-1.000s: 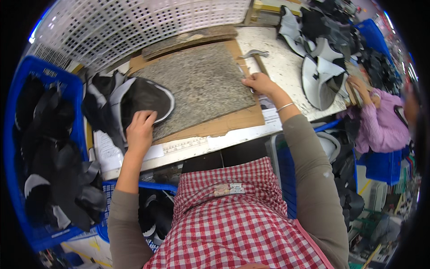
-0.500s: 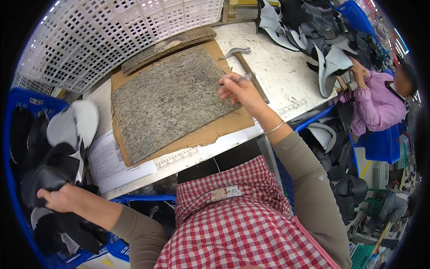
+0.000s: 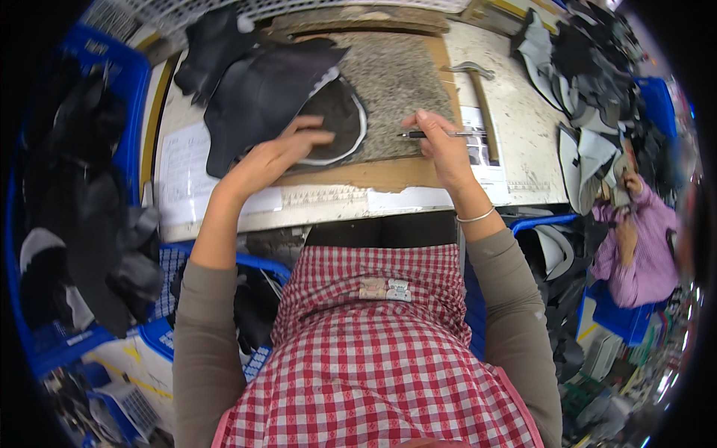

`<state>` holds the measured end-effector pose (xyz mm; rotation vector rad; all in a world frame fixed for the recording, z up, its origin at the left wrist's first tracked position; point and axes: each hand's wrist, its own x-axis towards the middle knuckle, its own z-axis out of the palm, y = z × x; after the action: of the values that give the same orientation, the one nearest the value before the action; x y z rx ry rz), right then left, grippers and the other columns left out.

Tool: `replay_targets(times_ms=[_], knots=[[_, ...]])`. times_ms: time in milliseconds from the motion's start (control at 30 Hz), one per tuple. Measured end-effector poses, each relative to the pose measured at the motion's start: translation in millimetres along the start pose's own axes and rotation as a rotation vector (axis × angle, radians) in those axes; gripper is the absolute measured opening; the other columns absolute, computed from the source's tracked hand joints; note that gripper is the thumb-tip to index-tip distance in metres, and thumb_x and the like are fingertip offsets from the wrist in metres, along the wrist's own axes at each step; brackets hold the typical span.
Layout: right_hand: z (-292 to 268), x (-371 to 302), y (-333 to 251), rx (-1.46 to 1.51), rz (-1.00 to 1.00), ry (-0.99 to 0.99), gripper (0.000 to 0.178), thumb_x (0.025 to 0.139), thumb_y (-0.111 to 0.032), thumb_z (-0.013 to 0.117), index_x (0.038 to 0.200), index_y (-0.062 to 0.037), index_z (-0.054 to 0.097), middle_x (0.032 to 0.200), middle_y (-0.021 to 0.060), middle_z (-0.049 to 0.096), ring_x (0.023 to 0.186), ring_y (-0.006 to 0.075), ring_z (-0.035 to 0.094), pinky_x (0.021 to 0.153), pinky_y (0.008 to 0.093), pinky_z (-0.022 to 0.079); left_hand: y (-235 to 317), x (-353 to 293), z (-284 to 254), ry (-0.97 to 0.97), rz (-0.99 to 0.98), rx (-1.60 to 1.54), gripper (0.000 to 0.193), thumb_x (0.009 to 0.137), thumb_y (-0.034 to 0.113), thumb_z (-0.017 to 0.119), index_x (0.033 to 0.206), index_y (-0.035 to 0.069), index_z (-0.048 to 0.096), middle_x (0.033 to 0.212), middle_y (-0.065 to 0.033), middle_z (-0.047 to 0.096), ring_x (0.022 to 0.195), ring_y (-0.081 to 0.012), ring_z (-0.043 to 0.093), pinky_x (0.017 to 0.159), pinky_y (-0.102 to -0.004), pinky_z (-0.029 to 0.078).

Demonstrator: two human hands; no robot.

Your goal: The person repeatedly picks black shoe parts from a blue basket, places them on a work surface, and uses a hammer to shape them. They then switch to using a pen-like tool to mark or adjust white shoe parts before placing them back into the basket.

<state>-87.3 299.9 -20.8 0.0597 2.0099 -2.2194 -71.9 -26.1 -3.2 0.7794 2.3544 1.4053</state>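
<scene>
A black leather shoe upper piece (image 3: 258,93) lies on the speckled stone slab (image 3: 403,71), its white-edged opening (image 3: 363,127) facing right and a brown inside showing. My left hand (image 3: 280,153) rests at its near edge, fingers stretched over the opening and slightly blurred. Between the thumb and fingers of my right hand (image 3: 447,149) is a slim dark pen (image 3: 415,134), its tip pointing left above the slab. Another black leather piece (image 3: 213,52) lies at the slab's far left. To the right of the slab, a hammer (image 3: 485,112) rests on the table.
Blue crates (image 3: 134,112) full of black and white pieces stand at the left. A pale perforated basket (image 3: 299,9) is behind the slab. More pieces (image 3: 590,160) are heaped at the right, where a co-worker in a pink checked top (image 3: 650,246) handles some. Printed paper (image 3: 183,175) lies under the slab's cardboard.
My left hand has come from the left crate to the slab, and black leather now lies there. The pen stays in my right hand. The view has shifted.
</scene>
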Motion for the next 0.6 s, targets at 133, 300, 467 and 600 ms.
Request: replay_targets(times_ms=[133, 300, 467, 600], knots=[[25, 9, -2, 0.043, -0.169, -0.127, 0.018, 0.100, -0.020, 0.071, 0.103, -0.0068, 0.059, 0.073, -0.0053, 0.054, 0.062, 0.0017, 0.040, 0.053, 0.0209, 0.031, 6, 24, 39, 0.252, -0.213, 0.542, 0.063, 0.093, 0.030, 0.071, 0.149, 0.014, 0.048, 0.152, -0.0096, 0.045, 0.140, -0.0345, 0.049, 0.111, -0.0448, 0.045], [44, 28, 2, -0.015, -0.226, -0.259, 0.022, 0.097, -0.021, 0.076, 0.102, -0.0066, 0.060, 0.083, 0.0017, 0.068, 0.068, 0.0041, 0.051, 0.061, 0.0207, 0.042, -18, 45, 62, 0.559, -0.230, 0.485, 0.055, 0.086, 0.009, 0.071, 0.137, 0.018, 0.056, 0.140, -0.0041, 0.054, 0.126, -0.0318, 0.059, 0.098, -0.0427, 0.052], [45, 40, 13, -0.085, -0.266, -0.235, 0.024, 0.093, -0.018, 0.080, 0.097, -0.0062, 0.059, 0.078, -0.0025, 0.063, 0.069, 0.0025, 0.050, 0.061, 0.0198, 0.040, -28, 67, 51, 0.735, -0.220, 0.478, 0.030, 0.090, 0.021, 0.071, 0.120, 0.015, 0.072, 0.118, -0.0026, 0.068, 0.110, -0.0312, 0.066, 0.092, -0.0406, 0.054], [45, 37, 19, -0.180, -0.325, -0.208, 0.026, 0.093, -0.015, 0.079, 0.087, -0.0071, 0.055, 0.075, -0.0039, 0.060, 0.067, 0.0018, 0.048, 0.058, 0.0194, 0.038, -26, 77, 52, 0.784, -0.326, 0.489, 0.049, 0.095, 0.057, 0.065, 0.114, 0.013, 0.076, 0.109, -0.0016, 0.073, 0.102, -0.0307, 0.070, 0.086, -0.0400, 0.056]])
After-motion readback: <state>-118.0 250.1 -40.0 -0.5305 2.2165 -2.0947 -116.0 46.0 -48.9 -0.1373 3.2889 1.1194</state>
